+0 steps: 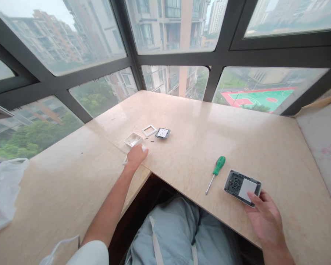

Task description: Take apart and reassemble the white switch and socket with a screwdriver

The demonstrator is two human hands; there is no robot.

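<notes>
1. Switch [235, 183]: lower right of the view, tilted, held in the right hand [267, 215] above the near part of the table [187, 121]; whether its underside touches the tabletop cannot be told
2. Right hand: thumb pressed on the rocker's [247, 189] near edge, other fingers mostly hidden behind the switch; grip narrow
3. Left hand [136, 154]: left of centre, at the near side of the box [132, 140]; fingers appear drawn in around a small white piece [143, 148], fingertips hidden, shape of the piece not readable
4. Progress, judged partial: 1 rocker sits on the right side of the switch; the left side is uncovered, dark mechanism exposed
5. Outstanding elsewhere: the socket [163, 133], near the centre, lies outside the open box; the frame [151, 133] lies just left of the socket, not fitted on it
6. Loose parts: 2 small dark pieces, screws [152, 141] by appearance, between box and socket
7. Screwdriver [219, 166]: right of centre, unheld, near the switch, shaft toward the table's near edge
8. Bag [5, 191]: left edge of the view, apart from both hands
</notes>
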